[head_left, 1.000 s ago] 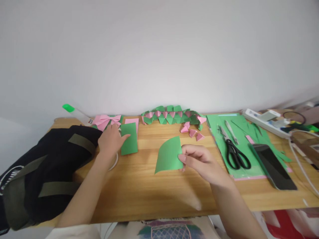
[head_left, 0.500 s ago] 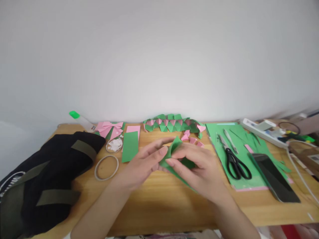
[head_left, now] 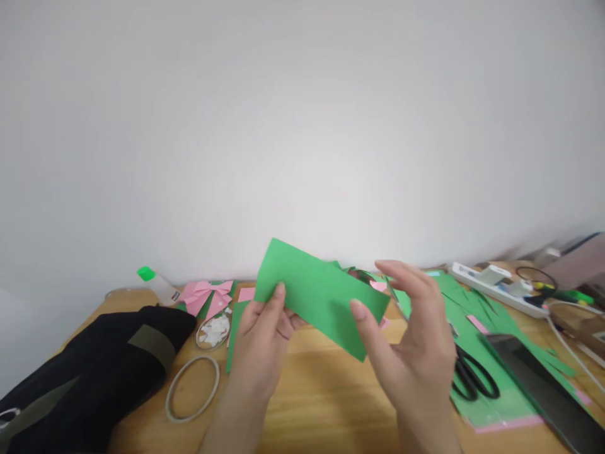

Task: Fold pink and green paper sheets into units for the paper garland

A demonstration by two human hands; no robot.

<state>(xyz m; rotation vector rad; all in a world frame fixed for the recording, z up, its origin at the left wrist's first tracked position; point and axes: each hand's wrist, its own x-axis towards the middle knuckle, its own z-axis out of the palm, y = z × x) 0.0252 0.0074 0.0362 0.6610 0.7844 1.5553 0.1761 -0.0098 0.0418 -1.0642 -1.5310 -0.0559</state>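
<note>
My left hand (head_left: 262, 340) pinches the left end of a flat green paper rectangle (head_left: 321, 293), thumb on the front face and fingers behind. The paper is held tilted above the table, its right end lower. At that right end my right hand (head_left: 418, 340) is open, thumb and fingers spread apart. Its thumb tip overlaps the paper's edge; whether it touches, I cannot tell. Behind the paper, a folded green and pink paper garland (head_left: 359, 274) is mostly hidden. Another green piece (head_left: 235, 343) lies on the table, partly covered by my left hand.
On the left are a black cloth bag (head_left: 146, 372), an empty tape ring (head_left: 193, 389), a pink paper bow (head_left: 205, 296) and a green-capped bottle (head_left: 161, 287). To the right lie black-handled scissors (head_left: 477, 375), a phone (head_left: 543, 384), green sheets (head_left: 501, 403) and a power strip (head_left: 501, 290).
The green paper was bent between both hands; now it is spread flat and raised. My right hand has let go and opened to the right. The view has tilted upward.
</note>
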